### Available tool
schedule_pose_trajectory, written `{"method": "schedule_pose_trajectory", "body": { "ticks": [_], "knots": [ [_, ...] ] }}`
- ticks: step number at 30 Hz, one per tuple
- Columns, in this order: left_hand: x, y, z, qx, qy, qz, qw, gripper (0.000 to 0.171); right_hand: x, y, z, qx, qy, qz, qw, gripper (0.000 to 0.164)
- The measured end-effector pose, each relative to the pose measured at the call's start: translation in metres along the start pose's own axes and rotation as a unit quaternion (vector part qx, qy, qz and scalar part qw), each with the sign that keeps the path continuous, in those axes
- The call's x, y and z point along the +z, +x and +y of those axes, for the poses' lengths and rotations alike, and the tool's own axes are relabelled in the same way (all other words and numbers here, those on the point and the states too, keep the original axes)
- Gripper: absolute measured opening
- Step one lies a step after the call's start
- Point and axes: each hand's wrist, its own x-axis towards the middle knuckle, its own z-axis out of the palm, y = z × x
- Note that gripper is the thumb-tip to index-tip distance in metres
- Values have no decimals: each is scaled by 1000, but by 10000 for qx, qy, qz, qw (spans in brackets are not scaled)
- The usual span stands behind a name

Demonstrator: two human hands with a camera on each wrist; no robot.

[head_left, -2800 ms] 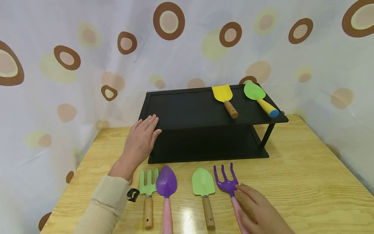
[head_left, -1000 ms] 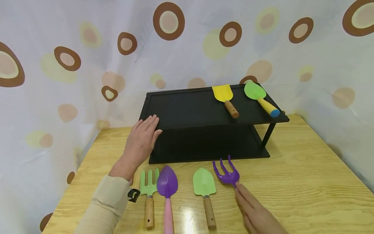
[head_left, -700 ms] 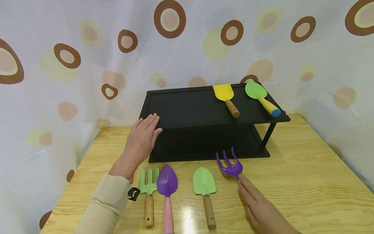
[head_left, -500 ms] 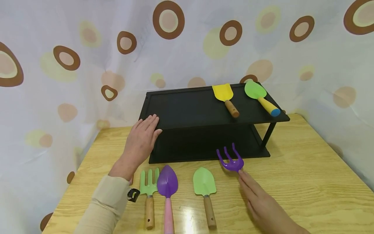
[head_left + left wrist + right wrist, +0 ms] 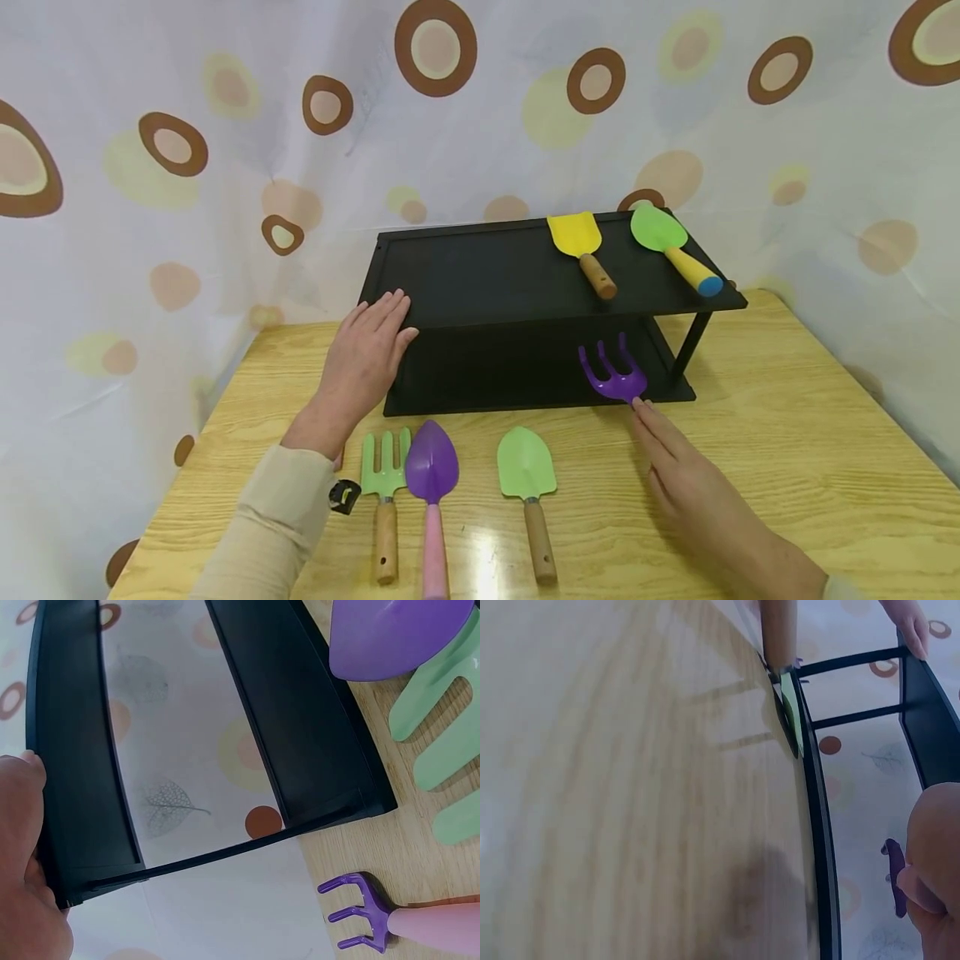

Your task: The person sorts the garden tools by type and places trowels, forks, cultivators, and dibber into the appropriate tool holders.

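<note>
Black rack, scoops atop, is being touched by straight left fingers; purple-pronged fork being gripped by right fingers.

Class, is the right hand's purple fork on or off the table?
Off the table: the right hand holds the purple fork, seen against the lower black shelf; whether these touch, I cannot tell.

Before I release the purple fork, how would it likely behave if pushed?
The purple fork looks stiff: its curved tines show no sag. Probably light, as only the right hand holds it. Splayed tines should resist rolling.
</note>
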Motion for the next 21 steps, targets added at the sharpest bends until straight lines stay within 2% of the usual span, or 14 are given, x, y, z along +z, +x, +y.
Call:
{"method": "schedule_pose_trajectory", "body": {
  "ticks": [3,7,13,17,21],
  "knots": [
    [0,-1,-1,-23,8,-44,10000,50,1,4,7,-69,-43,234,9997,50],
    [-1,-2,-2,-29,0,-28,10000,49,2,8,14,-94,-116,350,9993,52],
    [0,-2,-2,-4,13,-30,10000,50,4,14,26,-102,-86,481,9988,43],
    [0,-2,-1,-12,0,-37,10000,50,6,18,34,-63,-117,502,9986,38],
    [0,0,-1,-9,-10,-3,10000,50,7,22,40,53,-141,342,9993,37]
  ]
}}
